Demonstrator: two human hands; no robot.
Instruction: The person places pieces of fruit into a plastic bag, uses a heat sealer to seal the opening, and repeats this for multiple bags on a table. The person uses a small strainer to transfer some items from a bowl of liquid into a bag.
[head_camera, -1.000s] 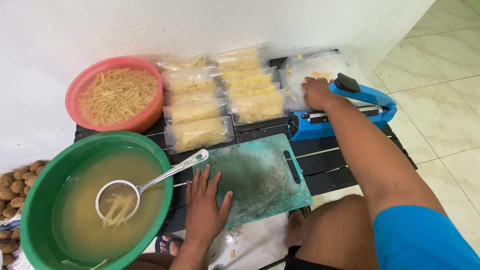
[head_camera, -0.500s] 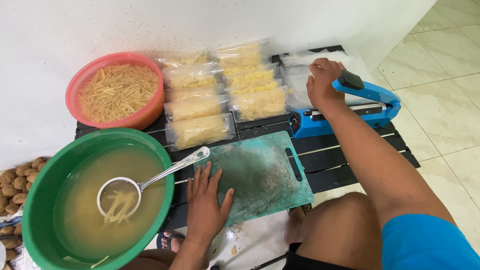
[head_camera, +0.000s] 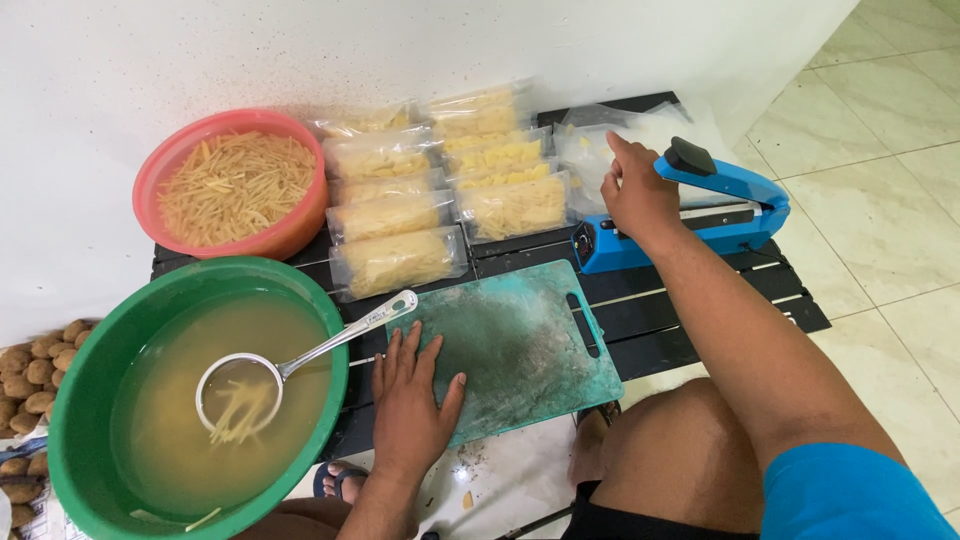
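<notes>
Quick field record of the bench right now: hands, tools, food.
left hand: flat on teal cutting board
right hand: on blue heat sealer, beside a clear bag
sealed bags: two rows by the wall
red bowl: potato sticks
green basin: cloudy water, strainer holding sticks

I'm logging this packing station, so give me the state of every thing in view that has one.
Blue heat sealer: arm raised, open.
Green basin: filled with cloudy liquid.
Metal strainer: resting in basin, holding potato strips.
Pink bowl: full of cut strips.
Clear bags: filled, lying flat in rows.
Teal cutting board: flat, scuffed.
Left hand: flat on board.
Right hand: at sealer, empty, finger extended.
</notes>
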